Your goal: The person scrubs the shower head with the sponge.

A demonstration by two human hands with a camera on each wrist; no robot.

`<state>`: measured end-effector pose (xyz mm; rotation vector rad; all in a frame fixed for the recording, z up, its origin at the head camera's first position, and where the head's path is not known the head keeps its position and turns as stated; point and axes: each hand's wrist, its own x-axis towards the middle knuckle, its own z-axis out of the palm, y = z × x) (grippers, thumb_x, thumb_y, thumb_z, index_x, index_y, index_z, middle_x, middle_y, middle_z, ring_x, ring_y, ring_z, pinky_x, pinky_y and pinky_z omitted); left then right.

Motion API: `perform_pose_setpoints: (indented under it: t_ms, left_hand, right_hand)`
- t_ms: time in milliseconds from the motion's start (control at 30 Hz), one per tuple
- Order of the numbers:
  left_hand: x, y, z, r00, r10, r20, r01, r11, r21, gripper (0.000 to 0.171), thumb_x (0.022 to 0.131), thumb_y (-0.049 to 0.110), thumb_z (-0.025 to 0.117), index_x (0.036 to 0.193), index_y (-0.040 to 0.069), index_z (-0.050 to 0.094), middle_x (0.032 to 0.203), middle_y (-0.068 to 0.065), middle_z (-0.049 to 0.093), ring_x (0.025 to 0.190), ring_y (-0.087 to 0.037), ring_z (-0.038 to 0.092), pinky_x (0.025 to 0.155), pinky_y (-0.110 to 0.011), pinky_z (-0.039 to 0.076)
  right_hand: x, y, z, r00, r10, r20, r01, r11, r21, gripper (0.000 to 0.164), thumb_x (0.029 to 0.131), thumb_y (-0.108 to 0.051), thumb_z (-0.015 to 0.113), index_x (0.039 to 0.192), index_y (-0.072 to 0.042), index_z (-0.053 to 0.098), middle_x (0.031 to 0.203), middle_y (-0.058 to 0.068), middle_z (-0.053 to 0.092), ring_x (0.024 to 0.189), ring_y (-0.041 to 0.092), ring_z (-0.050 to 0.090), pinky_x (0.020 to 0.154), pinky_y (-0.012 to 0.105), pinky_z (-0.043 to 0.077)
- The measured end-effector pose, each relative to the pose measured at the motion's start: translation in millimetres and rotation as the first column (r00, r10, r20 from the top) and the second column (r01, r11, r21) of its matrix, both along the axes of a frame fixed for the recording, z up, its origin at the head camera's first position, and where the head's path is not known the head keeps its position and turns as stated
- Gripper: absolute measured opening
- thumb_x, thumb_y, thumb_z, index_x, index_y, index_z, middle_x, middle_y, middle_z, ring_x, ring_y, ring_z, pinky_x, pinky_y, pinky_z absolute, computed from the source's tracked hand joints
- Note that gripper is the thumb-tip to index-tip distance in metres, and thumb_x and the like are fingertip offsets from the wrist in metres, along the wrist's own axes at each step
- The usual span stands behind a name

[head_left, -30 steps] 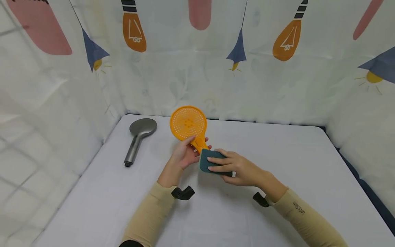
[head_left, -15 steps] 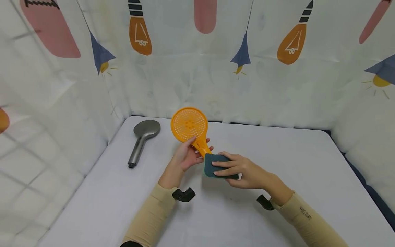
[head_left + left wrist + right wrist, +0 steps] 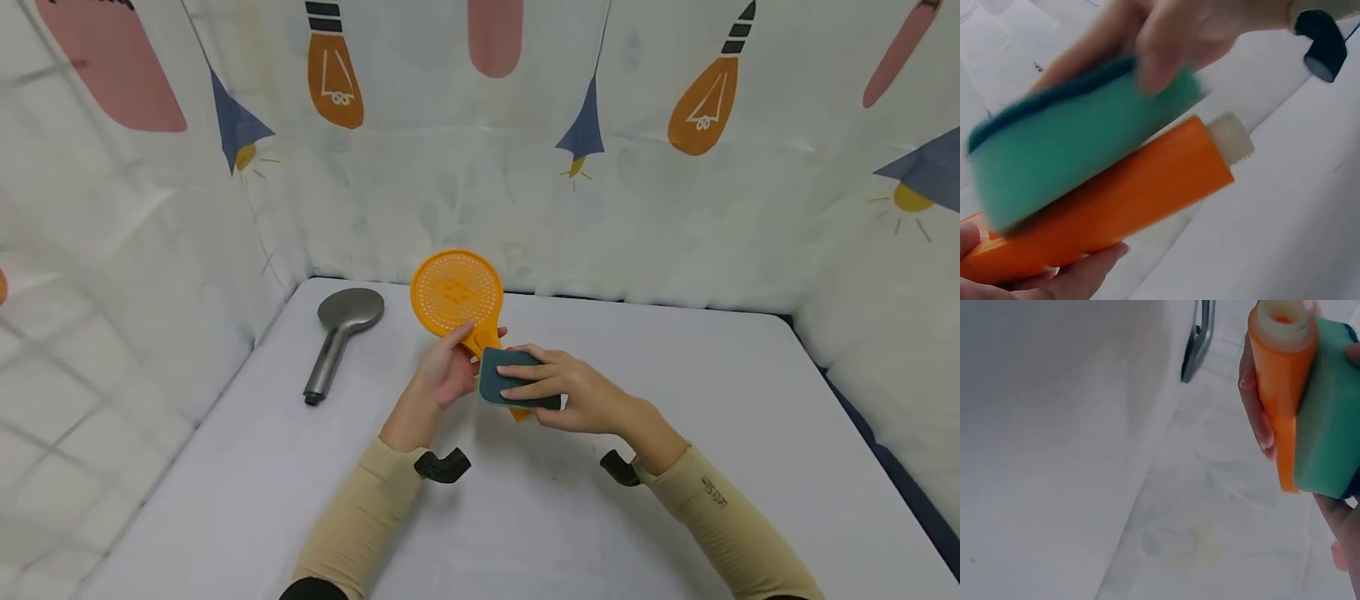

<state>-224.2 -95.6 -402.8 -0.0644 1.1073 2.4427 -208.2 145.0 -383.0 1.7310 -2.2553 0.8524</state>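
An orange shower head [image 3: 456, 292] with a perforated round face is held above the table by my left hand [image 3: 448, 367], which grips its handle just below the face. My right hand [image 3: 581, 392] pinches a sponge [image 3: 498, 377], dark teal on one side and light green on the other. In the left wrist view the green side of the sponge [image 3: 1066, 153] lies along the orange handle [image 3: 1147, 187], whose pale threaded end sticks out past it. The right wrist view also has the sponge [image 3: 1329, 419] against the handle.
A grey metallic shower head [image 3: 337, 342] lies on the white table [image 3: 637, 525] to the left. Fabric walls [image 3: 450, 183] printed with lamps and bulbs stand behind and at both sides. Small black wrist cameras [image 3: 442, 467] sit on both wrists.
The sponge first slid down toward the handle's end, then came back up toward the shower head's face. The handle's lower tip now shows below the sponge. My left hand keeps its grip.
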Motion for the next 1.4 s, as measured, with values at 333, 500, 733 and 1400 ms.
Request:
perform_pose_setpoints:
  t_ms: [333,500,733,1400]
  left_hand:
    - [0.9,-0.5,-6.0,0.999,0.025,0.035,-0.025,1.000,-0.004,0.050,0.114,0.034,0.035,0.157,0.013,0.024,0.133,-0.008,0.052,0.111,-0.028,0.062,0.081,-0.039,0.058]
    - [-0.3,0.7,-5.5,0.999,-0.031,0.010,0.031,1.000,-0.007,0.053,0.114,0.037,0.030,0.159,0.010,0.022,0.132,-0.007,0.053,0.108,-0.025,0.062,0.083,-0.038,0.057]
    - [-0.4,1.1,-6.7,0.998,-0.063,0.006,0.063,0.998,-0.032,0.054,0.114,0.037,0.028,0.158,0.007,0.023,0.125,-0.003,0.058,0.106,-0.022,0.063,0.091,-0.042,0.052]
    - [0.6,-4.1,-4.5,0.998,0.067,0.019,-0.068,0.996,0.064,0.051,0.113,0.035,0.034,0.159,0.016,0.020,0.127,-0.006,0.058,0.109,-0.029,0.064,0.083,-0.044,0.056]
  right_hand:
    - [5.3,3.1,-2.7,0.998,0.054,-0.023,-0.052,0.995,0.082,0.046,0.082,0.001,0.076,0.126,-0.015,0.075,0.142,0.004,0.061,0.141,0.042,0.042,0.104,0.055,0.045]
    - [-3.3,-0.4,3.1,0.997,0.048,-0.053,-0.044,0.996,0.075,0.045,0.083,0.000,0.078,0.126,-0.014,0.075,0.142,0.005,0.061,0.140,0.044,0.043,0.104,0.056,0.044]
    - [-6.6,-2.3,-5.9,0.998,0.009,-0.065,-0.008,1.000,0.017,0.046,0.084,-0.002,0.081,0.128,-0.012,0.073,0.143,0.008,0.060,0.139,0.046,0.042,0.107,0.057,0.042]
    - [3.1,15.5,-4.9,0.993,-0.010,0.118,-0.003,0.995,0.102,0.047,0.087,0.001,0.076,0.131,-0.014,0.072,0.144,0.007,0.059,0.142,0.043,0.040,0.103,0.056,0.047]
